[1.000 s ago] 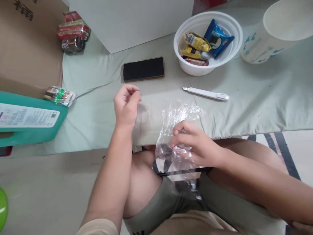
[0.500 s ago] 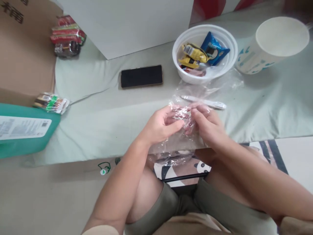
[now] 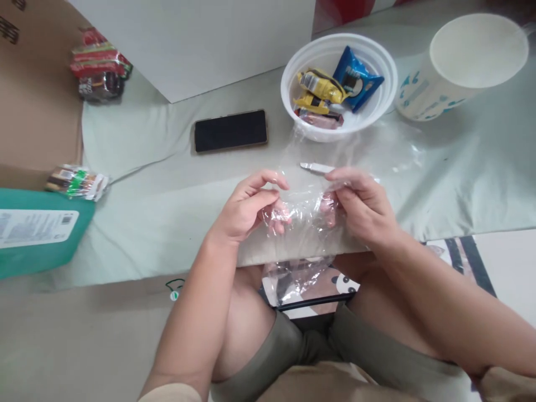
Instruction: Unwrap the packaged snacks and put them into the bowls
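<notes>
A clear plastic bag (image 3: 304,218), crinkled and see-through, stretches between my two hands at the table's front edge. Its lower part hangs over the edge above my lap. My left hand (image 3: 255,206) grips the bag's left side, with its fingers curled and partly seen through the film. On the other side, my right hand (image 3: 362,204) pinches the film between thumb and fingers. Just beyond lies a white knife (image 3: 316,167), its handle end hidden by my right hand. Behind it, a white plastic bowl (image 3: 288,106) holds yellow snack packets (image 3: 322,86), a blue packet (image 3: 355,78) and a reddish one (image 3: 320,119).
A black phone (image 3: 230,131) lies left of the bowl. A large paper bucket (image 3: 435,95) stands at right. Wrapped snacks (image 3: 100,67), another packet (image 3: 77,181), a cardboard box (image 3: 37,100) and a green container (image 3: 42,257) are at left. A white board (image 3: 201,44) stands behind.
My hands have moved apart, the left one leftward and the right one slightly rightward, spreading the plastic bag between them. The view has shifted slightly.
</notes>
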{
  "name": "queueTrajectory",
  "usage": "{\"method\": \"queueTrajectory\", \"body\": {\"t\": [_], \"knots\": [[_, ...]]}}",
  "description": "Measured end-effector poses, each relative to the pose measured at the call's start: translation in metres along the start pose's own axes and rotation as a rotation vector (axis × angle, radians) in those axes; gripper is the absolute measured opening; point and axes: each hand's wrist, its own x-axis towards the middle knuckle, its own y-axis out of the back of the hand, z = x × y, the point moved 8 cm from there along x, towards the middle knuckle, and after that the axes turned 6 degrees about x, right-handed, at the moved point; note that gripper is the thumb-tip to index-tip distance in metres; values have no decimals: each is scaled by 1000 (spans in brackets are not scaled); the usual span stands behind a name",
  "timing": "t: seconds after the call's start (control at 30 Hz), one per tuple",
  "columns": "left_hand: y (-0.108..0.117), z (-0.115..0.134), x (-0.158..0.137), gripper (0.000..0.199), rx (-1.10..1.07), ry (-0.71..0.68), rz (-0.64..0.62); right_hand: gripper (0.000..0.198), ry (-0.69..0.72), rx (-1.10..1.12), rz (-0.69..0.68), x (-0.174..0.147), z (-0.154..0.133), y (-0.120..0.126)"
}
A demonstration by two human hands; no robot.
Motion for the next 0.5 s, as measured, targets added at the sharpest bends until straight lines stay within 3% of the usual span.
{"method": "queueTrajectory", "body": {"t": [0.1,0.17,0.3,0.4,0.5], "knots": [[-13,-3,-2,41,-8,15,-210,35,173,-49,-41,-2,-13,2],[-17,-5,-3,47,13,18,-259,38,266,-122,-77,-5,-23,1],[-9,-1,5,24,52,-34,-120,46,256,-194,-106,-6,-28,0],[3,5,12,20,30,-89,21,36,242,-143,-57,-4,-28,4],[10,9,18,25,0,-115,80,34,205,-162,31,1,-22,9]]}}
